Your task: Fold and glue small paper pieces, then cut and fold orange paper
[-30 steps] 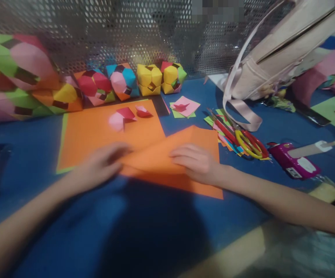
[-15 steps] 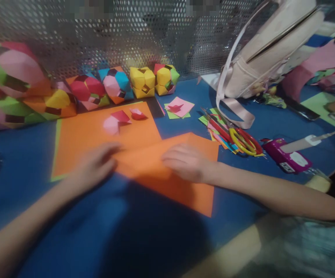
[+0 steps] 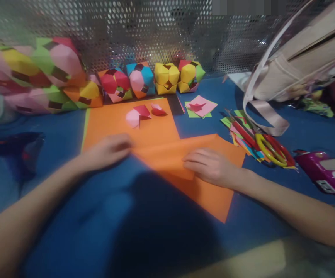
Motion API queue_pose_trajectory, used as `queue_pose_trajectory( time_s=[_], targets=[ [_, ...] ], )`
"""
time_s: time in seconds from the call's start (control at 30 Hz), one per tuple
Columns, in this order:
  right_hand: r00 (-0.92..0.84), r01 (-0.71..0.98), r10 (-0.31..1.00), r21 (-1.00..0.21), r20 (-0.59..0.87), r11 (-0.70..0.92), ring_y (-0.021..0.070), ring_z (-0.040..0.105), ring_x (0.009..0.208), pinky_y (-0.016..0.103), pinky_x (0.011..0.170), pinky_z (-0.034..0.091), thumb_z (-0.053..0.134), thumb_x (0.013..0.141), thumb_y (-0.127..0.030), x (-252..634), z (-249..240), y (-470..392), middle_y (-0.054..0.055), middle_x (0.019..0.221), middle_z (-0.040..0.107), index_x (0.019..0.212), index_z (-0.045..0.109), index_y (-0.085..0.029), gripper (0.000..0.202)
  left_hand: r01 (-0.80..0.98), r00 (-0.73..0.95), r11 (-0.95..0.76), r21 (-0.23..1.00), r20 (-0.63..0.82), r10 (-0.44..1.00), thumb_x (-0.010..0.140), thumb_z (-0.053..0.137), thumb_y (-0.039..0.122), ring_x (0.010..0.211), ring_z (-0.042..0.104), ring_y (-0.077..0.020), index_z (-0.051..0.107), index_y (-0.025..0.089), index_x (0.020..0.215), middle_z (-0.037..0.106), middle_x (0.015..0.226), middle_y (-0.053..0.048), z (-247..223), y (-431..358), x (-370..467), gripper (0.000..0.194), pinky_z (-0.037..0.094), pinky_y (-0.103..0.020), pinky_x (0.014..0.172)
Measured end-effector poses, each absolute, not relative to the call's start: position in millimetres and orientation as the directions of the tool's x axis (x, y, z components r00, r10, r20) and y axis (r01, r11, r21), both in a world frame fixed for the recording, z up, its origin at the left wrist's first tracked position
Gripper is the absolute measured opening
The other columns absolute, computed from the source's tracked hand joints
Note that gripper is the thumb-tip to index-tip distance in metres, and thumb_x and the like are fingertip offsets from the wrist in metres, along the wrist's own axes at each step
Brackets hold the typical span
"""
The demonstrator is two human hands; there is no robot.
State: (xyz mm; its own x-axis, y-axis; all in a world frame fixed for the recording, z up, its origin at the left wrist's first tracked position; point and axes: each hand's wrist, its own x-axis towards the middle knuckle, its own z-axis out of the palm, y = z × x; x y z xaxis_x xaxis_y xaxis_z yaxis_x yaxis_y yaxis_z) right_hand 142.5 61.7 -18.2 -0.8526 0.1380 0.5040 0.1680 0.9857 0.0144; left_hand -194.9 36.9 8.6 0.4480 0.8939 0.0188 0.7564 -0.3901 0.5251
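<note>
A sheet of orange paper [image 3: 210,197], partly folded over, lies at a slant on the blue table. My left hand [image 3: 111,150] has its fingers closed on the sheet's left corner. Bent fingers of my right hand [image 3: 210,166] press on the middle of the sheet, over the folded part; nothing else shows in that hand. Behind, larger orange paper [image 3: 103,123] lies flat with a green edge showing under it. On it sit a pink and red folded piece [image 3: 136,116] and a small red folded piece [image 3: 158,109].
Folded paper balls [image 3: 140,79] line the perforated metal screen [image 3: 155,34]. At right are scissors [image 3: 274,150] on coloured papers, a purple device [image 3: 323,172] and a pale bag [image 3: 289,69]. A dark blue object [image 3: 24,154] lies left.
The view has turned left, so things appear farther right. More paper balls and the dark blue object now show at left. Both hands stay on the orange sheet.
</note>
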Motion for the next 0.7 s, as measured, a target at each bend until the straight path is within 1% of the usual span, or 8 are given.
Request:
queue_pose_trajectory(
  time_s=[0.1, 0.23, 0.33, 0.47, 0.53, 0.7],
  targets=[
    [-0.868, 0.169, 0.144, 0.010, 0.474, 0.986, 0.0189, 0.063, 0.085, 0.033, 0.070, 0.052, 0.038, 0.091, -0.006, 142.7, -17.6, 58.6, 0.010, 0.094, 0.070, 0.100, 0.061, -0.012, 0.025, 0.738, 0.439, -0.366, 0.567, 0.008, 0.899, 0.088, 0.047, 0.034, 0.083, 0.062, -0.0163, 0.062, 0.018, 0.090, 0.066, 0.092, -0.006, 8.6, 38.0, -198.7, 0.022, 0.049, -0.027, 0.076],
    [-0.878, 0.166, 0.147, 0.002, 0.456, 0.986, 0.0195, 0.063, 0.085, 0.034, 0.067, 0.052, 0.037, 0.092, -0.006, 141.3, -17.5, 54.5, 0.013, 0.095, 0.069, 0.101, 0.062, -0.010, 0.027, 0.742, 0.395, -0.335, 0.581, 0.025, 0.918, 0.087, 0.050, 0.035, 0.075, 0.061, -0.0146, 0.062, 0.017, 0.087, 0.066, 0.088, -0.004, 10.4, 37.9, -198.1, 0.021, 0.048, -0.026, 0.072],
    [-0.881, 0.166, 0.152, -0.009, 0.448, 0.986, 0.0194, 0.063, 0.084, 0.033, 0.066, 0.052, 0.039, 0.094, -0.008, 141.2, -18.5, 52.8, 0.013, 0.094, 0.069, 0.100, 0.063, -0.010, 0.025, 0.768, 0.369, -0.327, 0.551, 0.036, 0.929, 0.087, 0.050, 0.035, 0.073, 0.060, -0.0142, 0.061, 0.017, 0.083, 0.066, 0.085, -0.004, 11.8, 36.9, -193.9, 0.021, 0.048, -0.026, 0.069],
    [-0.880, 0.213, 0.205, -0.029, 0.428, 0.977, 0.0174, 0.063, 0.082, 0.030, 0.066, 0.052, 0.045, 0.096, -0.017, 143.9, -20.0, 50.6, 0.010, 0.092, 0.069, 0.095, 0.064, -0.014, 0.020, 0.805, 0.375, -0.356, 0.475, 0.057, 0.925, 0.087, 0.047, 0.033, 0.071, 0.058, -0.0141, 0.060, 0.018, 0.081, 0.064, 0.082, -0.004, 10.1, 36.1, -189.8, 0.021, 0.047, -0.027, 0.068],
    [-0.882, 0.225, 0.218, -0.034, 0.418, 0.974, 0.0170, 0.062, 0.083, 0.030, 0.067, 0.053, 0.045, 0.096, -0.018, 145.4, -19.6, 49.6, 0.010, 0.093, 0.069, 0.091, 0.065, -0.016, 0.021, 0.805, 0.390, -0.378, 0.457, 0.072, 0.918, 0.088, 0.046, 0.032, 0.070, 0.058, -0.0141, 0.059, 0.017, 0.080, 0.064, 0.081, -0.004, 8.4, 36.6, -189.7, 0.021, 0.047, -0.028, 0.068],
    [-0.904, 0.144, 0.121, 0.025, 0.409, 0.989, 0.0189, 0.062, 0.089, 0.032, 0.071, 0.055, 0.043, 0.096, -0.012, 147.0, -13.2, 48.8, 0.010, 0.097, 0.070, 0.092, 0.065, -0.014, 0.023, 0.769, 0.438, -0.423, 0.479, 0.086, 0.895, 0.089, 0.045, 0.030, 0.071, 0.058, -0.0133, 0.060, 0.017, 0.081, 0.064, 0.083, -0.005, 6.5, 39.5, -193.6, 0.022, 0.048, -0.028, 0.070]
  ],
)
